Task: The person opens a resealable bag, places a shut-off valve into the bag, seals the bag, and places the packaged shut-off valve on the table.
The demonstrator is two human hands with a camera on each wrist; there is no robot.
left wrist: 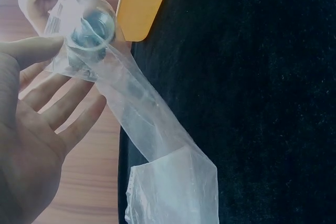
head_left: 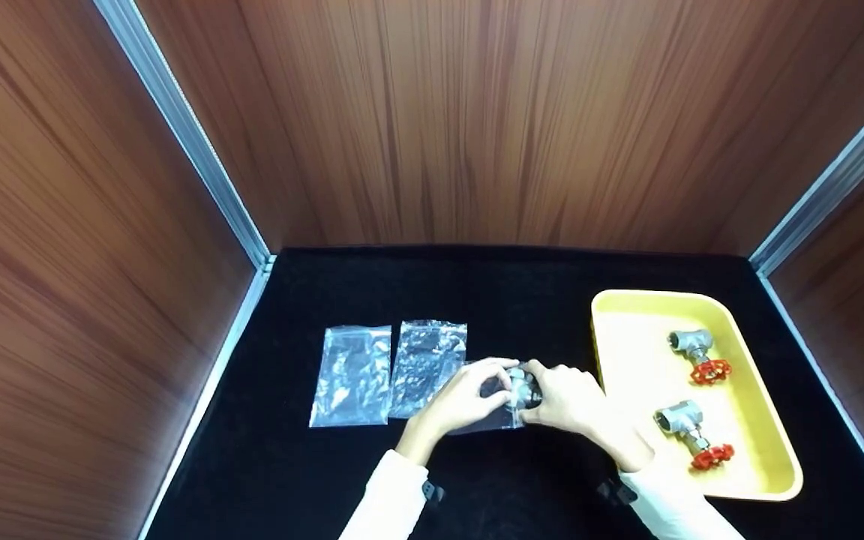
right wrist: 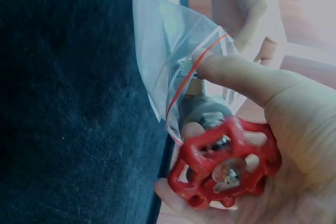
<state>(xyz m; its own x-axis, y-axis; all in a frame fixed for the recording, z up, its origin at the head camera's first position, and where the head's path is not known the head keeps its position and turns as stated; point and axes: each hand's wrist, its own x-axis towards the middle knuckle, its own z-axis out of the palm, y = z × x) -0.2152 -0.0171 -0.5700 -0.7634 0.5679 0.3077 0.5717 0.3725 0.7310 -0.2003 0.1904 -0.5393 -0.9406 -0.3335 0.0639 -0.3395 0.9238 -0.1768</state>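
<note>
My right hand grips a valve with a red handwheel. The valve's metal body is partly inside a clear zip-lock bag, whose red-lined mouth surrounds it in the right wrist view. The handwheel stays outside, against the right palm and fingers. My left hand pinches the bag beside the valve, thumb on one face and fingers behind. Through the plastic, the left wrist view shows the valve's round pipe opening. From the head view, both hands largely cover the valve.
Left of my hands, two flat clear bags, one outer and one nearer, lie on the black cloth. To the right stands a yellow tray holding two more red-handled valves. Wood-patterned panels enclose the workspace.
</note>
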